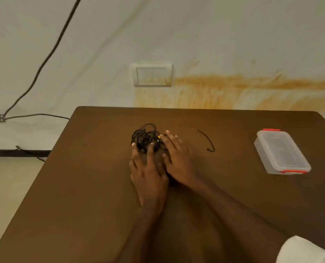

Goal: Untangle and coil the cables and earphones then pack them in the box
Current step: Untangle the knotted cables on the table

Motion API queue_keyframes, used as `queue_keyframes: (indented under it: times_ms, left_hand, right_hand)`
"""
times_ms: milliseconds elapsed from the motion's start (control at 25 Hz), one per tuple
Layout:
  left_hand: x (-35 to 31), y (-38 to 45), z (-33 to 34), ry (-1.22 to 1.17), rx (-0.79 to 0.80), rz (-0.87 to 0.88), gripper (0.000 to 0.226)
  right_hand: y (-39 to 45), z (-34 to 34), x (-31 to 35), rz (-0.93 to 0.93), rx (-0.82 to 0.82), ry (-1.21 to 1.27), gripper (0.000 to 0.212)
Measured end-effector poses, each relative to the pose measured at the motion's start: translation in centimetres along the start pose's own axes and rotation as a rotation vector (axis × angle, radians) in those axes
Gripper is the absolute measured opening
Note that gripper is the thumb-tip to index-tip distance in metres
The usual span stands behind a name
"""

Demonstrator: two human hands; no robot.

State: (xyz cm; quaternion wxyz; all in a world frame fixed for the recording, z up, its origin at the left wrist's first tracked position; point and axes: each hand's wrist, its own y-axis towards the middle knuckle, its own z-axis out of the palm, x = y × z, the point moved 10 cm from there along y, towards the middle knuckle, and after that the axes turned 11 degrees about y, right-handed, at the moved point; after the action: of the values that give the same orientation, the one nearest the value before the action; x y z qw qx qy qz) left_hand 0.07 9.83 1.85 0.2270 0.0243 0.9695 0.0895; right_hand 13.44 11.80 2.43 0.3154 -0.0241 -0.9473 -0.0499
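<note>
A tangled heap of black cables and earphones (145,136) lies near the middle of the brown table (86,186). My left hand (148,168) lies flat with spread fingers, its fingertips touching the heap's near edge. My right hand (176,156) is beside it, fingers apart, its tips resting on the heap's right side by a small yellow part. Neither hand grips anything. A clear plastic box (281,151) with a lid and red clips stands shut at the table's right.
A short loose black cord (208,141) lies on the table between the heap and the box. A stained wall with a switch plate (151,74) rises behind the table. A white sleeve (305,251) shows at the bottom right. Wall cables hang at left.
</note>
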Motion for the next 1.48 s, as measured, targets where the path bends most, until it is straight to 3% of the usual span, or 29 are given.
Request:
queue_keyframes:
  times_ms: [120,320,520,640,760,920,1040,1160,1280,1360,1480]
  left_hand:
    - [0.0,0.9,1.7,0.159,0.077,0.071,0.059]
    - [1.3,-1.2,0.0,0.160,0.130,0.034,0.042]
    - [3.3,-3.6,-3.9,0.036,0.059,-0.028,0.052]
    - [1.9,-1.4,-2.7,0.141,0.116,-0.014,0.060]
    - [0.9,-0.1,-2.1,0.224,0.110,0.030,0.043]
    - [1.9,1.8,-4.2,-0.022,-0.038,-0.022,0.016]
    - [3.2,3.2,-4.6,-0.470,-0.094,-0.121,0.014]
    - [1.2,2.9,-4.9,-0.706,-0.010,-0.016,0.023]
    - [-1.2,1.8,-4.8,-0.922,0.201,0.091,0.036]
    - [-1.6,1.4,-4.8,-1.095,0.335,0.087,0.046]
    - [0.9,2.3,-5.6,-1.219,0.291,-0.011,0.053]
  right_hand:
    - [2.3,2.6,-0.3,-0.004,0.083,-0.092,0.057]
    - [-2.3,2.9,-0.7,0.024,0.049,0.052,0.061]
    - [-8.4,2.0,-0.3,0.016,0.099,0.253,0.067]
    - [-8.3,-1.0,-0.4,-0.030,-0.096,0.415,0.059]
    - [-7.2,-3.4,-1.1,-0.041,-0.212,0.337,0.049]
    - [-5.5,-2.6,-4.4,0.041,-0.108,0.218,0.037]
    - [-5.0,-2.9,-4.5,0.058,-0.174,0.258,0.042]
    - [-5.5,-4.1,-2.3,-0.052,-0.257,0.433,0.054]
    - [-5.7,-2.2,-0.6,-0.001,-0.011,0.665,0.059]
    - [-6.0,-0.5,-0.2,0.062,0.112,0.733,0.049]
    - [-5.8,-1.7,-0.7,0.127,-0.083,0.855,0.017]
